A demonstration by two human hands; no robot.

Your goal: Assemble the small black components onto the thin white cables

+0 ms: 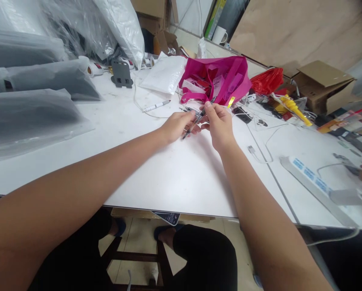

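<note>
Above the white table (pixel 175 173), near its middle, my right hand (pixel 219 123) pinches a dark, slim pen (pixel 199 117) between thumb and fingers. The pen is tilted, its lower end pointing down and left. My left hand (pixel 179 126) is closed at the pen's lower part, fingers curled round it. A few other thin dark items show just behind my fingers, too small to tell apart. A white pen (pixel 156 106) lies on the table behind my left hand. Beyond both hands stands an open magenta bag (pixel 240 74) with red and white packets.
Plastic-wrapped grey parcels (pixel 32 117) fill the left side. A black phone stand (pixel 122 73) and a white bubble mailer (pixel 165 72) are at the back. To the right are a power strip (pixel 314 182), cables, a yellow object (pixel 293 107) and an open cardboard box (pixel 323 85).
</note>
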